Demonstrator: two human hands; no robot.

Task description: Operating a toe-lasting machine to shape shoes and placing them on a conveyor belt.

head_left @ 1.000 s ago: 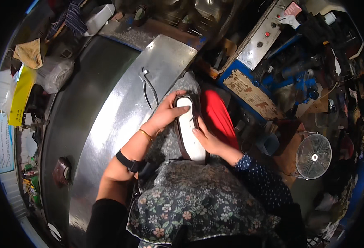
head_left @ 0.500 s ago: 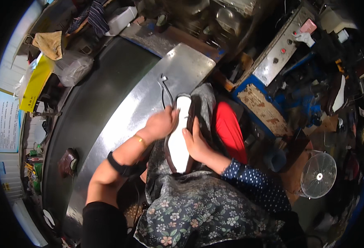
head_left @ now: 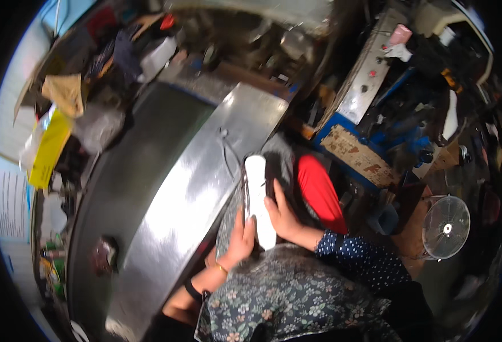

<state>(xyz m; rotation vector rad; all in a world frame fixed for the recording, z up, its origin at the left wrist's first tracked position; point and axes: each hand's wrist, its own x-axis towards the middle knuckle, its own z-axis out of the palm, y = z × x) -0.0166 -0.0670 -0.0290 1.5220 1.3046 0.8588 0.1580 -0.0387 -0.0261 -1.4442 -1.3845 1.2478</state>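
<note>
A dark brown shoe with a white sole face (head_left: 256,185) lies across my lap, its white side up and its narrow end pointing away from me. My left hand (head_left: 241,238) grips its left edge near the wide end, thumb on the white face. On the opposite edge my right hand (head_left: 284,215) is wrapped round the side, thumb also on the white face. The brown material shows only along the edges; its underside is hidden. Beyond my left hand, a pair of metal pincers (head_left: 228,153) rests on the shiny metal plate (head_left: 177,199), somewhat blurred.
Left of the metal plate runs a dark green belt (head_left: 140,151) carrying a brown shoe (head_left: 104,255). A blue-framed machine with a control panel (head_left: 371,74) stands at the right, a round fan (head_left: 446,228) nearer. A yellow box (head_left: 51,148) is at the far left.
My left hand has come back from the shoe's narrow end to its left edge near the wide end. My right hand stays on the right edge. The whole view has shifted slightly.
</note>
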